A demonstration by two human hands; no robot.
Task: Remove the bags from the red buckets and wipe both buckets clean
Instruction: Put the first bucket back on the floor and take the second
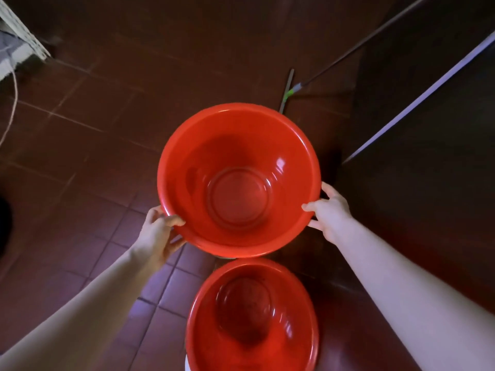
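Fingers (312, 207) on opposite sides of bucket (241, 145) rim

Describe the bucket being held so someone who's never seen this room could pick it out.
Start at the dark red tiled floor. Two red buckets show mid-view; yours is the upper bucket, farther from the person. Unlike the lower bucket, it is gripped at its rim by the left hand and the right hand.

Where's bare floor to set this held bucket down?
Bare tile floor left of the held bucket, between the white cord and left hand. Also beyond it, left of the squeegee. Crowded right: dark cabinet; near side: second bucket.
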